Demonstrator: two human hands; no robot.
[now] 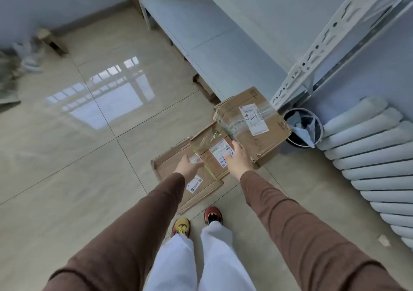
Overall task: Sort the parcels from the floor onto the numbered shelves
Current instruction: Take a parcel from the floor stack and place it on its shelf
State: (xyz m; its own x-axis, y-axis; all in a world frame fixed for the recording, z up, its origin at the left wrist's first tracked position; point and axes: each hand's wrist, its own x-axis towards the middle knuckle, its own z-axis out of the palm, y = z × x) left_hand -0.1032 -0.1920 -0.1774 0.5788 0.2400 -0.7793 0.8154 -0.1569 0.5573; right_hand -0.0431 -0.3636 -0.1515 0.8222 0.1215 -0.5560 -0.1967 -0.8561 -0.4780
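— What's nearest you?

— Your two shoes [196, 220] on the tiled floor [89, 156], and just beyond them a flat parcel [202, 186] lying on the tiles, its long axis running away from you toward the shelf rack [201, 33].

— And your hands?

— Both are on the taped parcel [211, 147], which sits atop the flat one. Your left hand [188, 164] holds its near-left edge, fingers curled over it. Your right hand [238, 154] lies against its right side, though the blur hides how the fingers lie, so you cannot tell its grip. This parcel's long axis also points toward the rack.

— What's past that?

— The big parcel [252, 123], touching the taped one, label up, beside the rack's corner post [335, 40]. Right of the post stands a bin [304, 127], then a white radiator [368, 156].
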